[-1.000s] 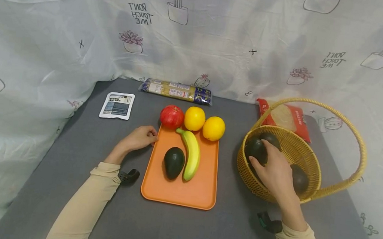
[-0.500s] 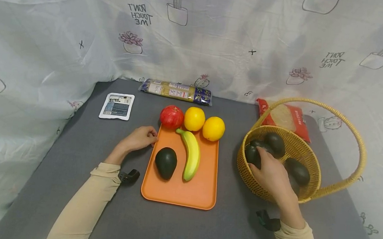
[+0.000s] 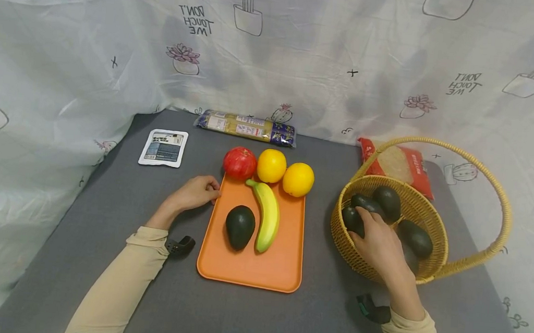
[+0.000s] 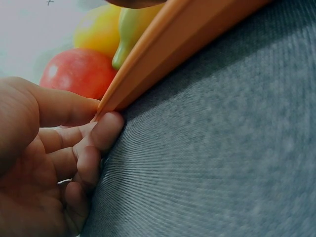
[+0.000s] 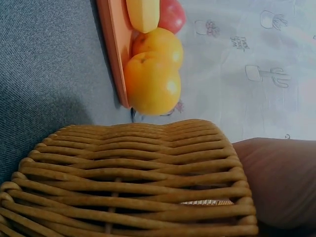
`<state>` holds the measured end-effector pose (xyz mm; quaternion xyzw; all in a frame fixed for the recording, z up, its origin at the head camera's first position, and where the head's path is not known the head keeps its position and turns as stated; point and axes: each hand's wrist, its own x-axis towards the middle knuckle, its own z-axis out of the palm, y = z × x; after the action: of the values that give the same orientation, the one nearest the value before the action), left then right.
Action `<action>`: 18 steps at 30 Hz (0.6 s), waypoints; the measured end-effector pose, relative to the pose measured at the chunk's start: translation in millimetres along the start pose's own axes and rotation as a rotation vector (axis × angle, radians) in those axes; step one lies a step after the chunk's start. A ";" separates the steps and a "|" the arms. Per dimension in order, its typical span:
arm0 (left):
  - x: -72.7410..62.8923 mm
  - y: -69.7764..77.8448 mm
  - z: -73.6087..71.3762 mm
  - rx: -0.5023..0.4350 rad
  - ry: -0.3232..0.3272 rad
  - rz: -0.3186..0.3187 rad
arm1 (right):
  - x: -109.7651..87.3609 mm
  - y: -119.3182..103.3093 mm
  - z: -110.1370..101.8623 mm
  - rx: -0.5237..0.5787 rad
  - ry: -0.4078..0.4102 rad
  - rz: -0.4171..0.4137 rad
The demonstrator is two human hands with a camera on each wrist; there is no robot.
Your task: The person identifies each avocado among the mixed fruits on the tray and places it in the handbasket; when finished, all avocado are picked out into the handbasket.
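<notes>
My left hand (image 3: 196, 192) pinches the left rim of an orange tray (image 3: 251, 270), thumb above and a fingertip below in the left wrist view. A dark green avocado (image 3: 240, 227) and a banana (image 3: 267, 219) lie on the tray. A pomegranate (image 3: 239, 163) and two oranges (image 3: 271, 166) line its far end. Inside the yellow wicker basket (image 3: 426, 206), my right hand (image 3: 380, 246) grips an avocado (image 3: 352, 221) at the left wall. Several other avocados (image 3: 414, 238) sit around it. In the right wrist view, the woven wall (image 5: 138, 168) hides the fingertips.
The basket's tall handle (image 3: 496, 184) arches over its right side. Behind the basket lies a red bag (image 3: 399, 164). A pack of noodles (image 3: 246, 127) lies along the back edge, and a white flat packet (image 3: 163, 148) at the back left.
My right hand has lowered slightly into the basket with the avocado, and the avocados around it have shifted. The tray's avocado rocked left and back. My left hand stays put.
</notes>
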<state>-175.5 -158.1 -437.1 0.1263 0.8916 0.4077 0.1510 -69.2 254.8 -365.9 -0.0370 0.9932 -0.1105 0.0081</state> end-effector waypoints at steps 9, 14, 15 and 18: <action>0.6 -0.7 0.5 0.001 -0.004 -0.002 | -3.4 -6.5 -3.8 0.023 0.067 -0.004; 1.6 -2.5 0.6 -0.006 -0.004 0.002 | -7.0 -32.4 -6.3 0.079 0.309 -0.130; 1.8 -2.5 0.6 -0.008 -0.004 0.003 | -7.3 -39.7 -5.3 0.082 0.353 -0.173; 1.5 -1.7 0.6 -0.006 -0.008 0.002 | -7.8 -64.3 1.6 0.069 0.421 -0.310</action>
<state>-176.9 -158.2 -439.0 0.1282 0.8897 0.4100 0.1545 -56.8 192.5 -353.3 -0.1647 0.9511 -0.1496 -0.2143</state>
